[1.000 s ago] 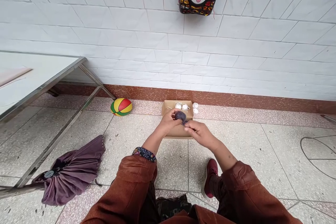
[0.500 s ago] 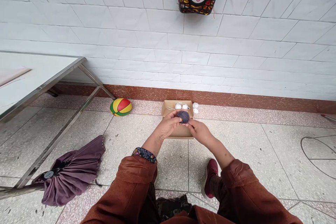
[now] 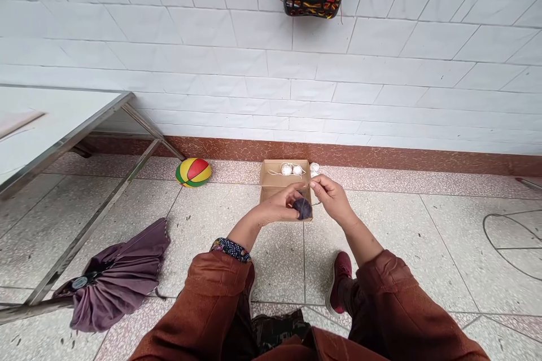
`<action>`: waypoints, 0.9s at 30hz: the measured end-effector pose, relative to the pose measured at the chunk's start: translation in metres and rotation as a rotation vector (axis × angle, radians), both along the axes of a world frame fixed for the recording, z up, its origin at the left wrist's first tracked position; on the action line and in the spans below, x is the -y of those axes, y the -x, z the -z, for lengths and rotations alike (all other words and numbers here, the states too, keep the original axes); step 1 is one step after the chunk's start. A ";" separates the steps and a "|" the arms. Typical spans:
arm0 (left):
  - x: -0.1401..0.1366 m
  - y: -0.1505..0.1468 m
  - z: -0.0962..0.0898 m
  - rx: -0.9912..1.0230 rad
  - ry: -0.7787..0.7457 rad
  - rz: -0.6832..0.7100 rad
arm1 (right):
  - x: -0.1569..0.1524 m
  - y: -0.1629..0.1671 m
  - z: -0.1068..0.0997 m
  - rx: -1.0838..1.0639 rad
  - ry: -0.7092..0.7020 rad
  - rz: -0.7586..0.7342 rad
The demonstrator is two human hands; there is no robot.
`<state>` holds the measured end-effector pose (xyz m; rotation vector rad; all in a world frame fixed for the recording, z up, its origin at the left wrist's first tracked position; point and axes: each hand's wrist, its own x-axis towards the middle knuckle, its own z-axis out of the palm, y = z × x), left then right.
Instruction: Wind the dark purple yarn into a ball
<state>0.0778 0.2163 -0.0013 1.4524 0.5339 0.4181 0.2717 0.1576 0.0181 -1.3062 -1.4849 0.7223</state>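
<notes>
My left hand (image 3: pixel 279 206) is closed round a small dark grey-purple ball of yarn (image 3: pixel 302 208), held over the front part of an open cardboard box (image 3: pixel 266 180). My right hand (image 3: pixel 332 197), just right of it, has thumb and forefinger pinched together on a thin strand of the yarn. A short dark piece of strand shows below its fingers. Two white balls of yarn (image 3: pixel 292 169) with loose ends lie at the back of the box. More white yarn (image 3: pixel 314 168) sits on the floor by the box's right side, partly hidden behind my right hand.
A yellow, red and green ball (image 3: pixel 193 172) rests near a metal-framed table (image 3: pixel 63 118) on the left. Below it lies a folded purple umbrella (image 3: pixel 122 279). A black basket (image 3: pixel 315 3) hangs on the tiled wall. At right is a wire frame (image 3: pixel 508 245) on the floor.
The dark ball has moved down and slightly right in my left hand, turning as it went. My right hand has come up and away from it, still pinching.
</notes>
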 end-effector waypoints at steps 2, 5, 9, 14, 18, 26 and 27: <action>0.004 0.000 -0.005 0.092 0.132 0.092 | -0.005 -0.001 0.009 0.047 0.025 0.059; 0.006 0.001 -0.011 0.220 0.261 0.045 | -0.009 -0.001 0.025 0.136 0.063 0.074; 0.002 0.001 -0.013 0.288 0.369 -0.155 | -0.008 0.004 0.041 0.277 0.092 0.017; -0.006 0.001 -0.008 0.327 0.457 -0.387 | 0.000 0.014 0.036 0.378 0.036 -0.162; -0.008 0.002 -0.001 0.126 0.320 -0.462 | 0.008 0.017 0.017 0.304 -0.035 -0.257; 0.003 0.003 0.011 -0.047 0.067 -0.084 | 0.001 0.004 0.006 0.138 -0.058 -0.188; 0.004 0.003 0.009 0.003 0.109 -0.019 | -0.001 0.003 0.009 0.134 -0.041 -0.165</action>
